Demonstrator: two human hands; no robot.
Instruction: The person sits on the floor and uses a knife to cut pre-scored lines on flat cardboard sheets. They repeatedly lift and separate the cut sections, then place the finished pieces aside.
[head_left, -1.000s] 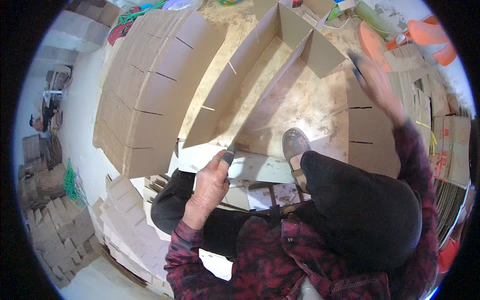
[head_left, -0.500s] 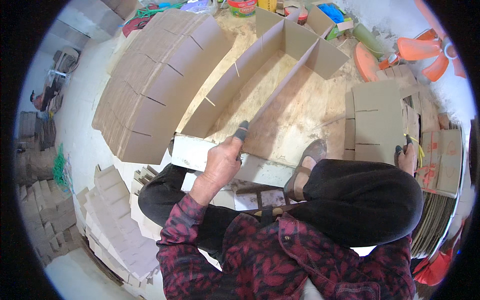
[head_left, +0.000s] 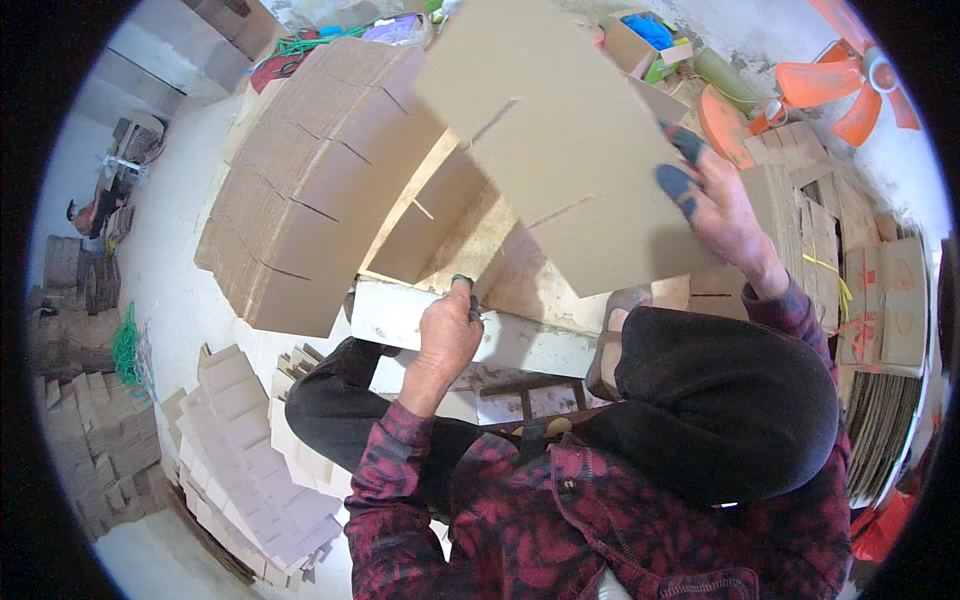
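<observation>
Keeping the slotted sheet (head_left: pixel 560 150), gripped at its edge and stretching left of the right hand (head_left: pixel 715 205), square to the upright divider (head_left: pixel 500 255) pinched just ahead of the left hand (head_left: pixel 450 325) should prevent buckling.

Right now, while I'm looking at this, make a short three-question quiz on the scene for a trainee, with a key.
1. Multiple choice: what does the right hand hold?
A. a coil of green cord
B. a slotted cardboard sheet
C. a pair of scissors
2. True or false: the orange fan is at the upper right of the picture.
3. Short answer: which of the person's hands is nearer the white edge?

Key: 1. B. 2. True. 3. The left hand.
</observation>
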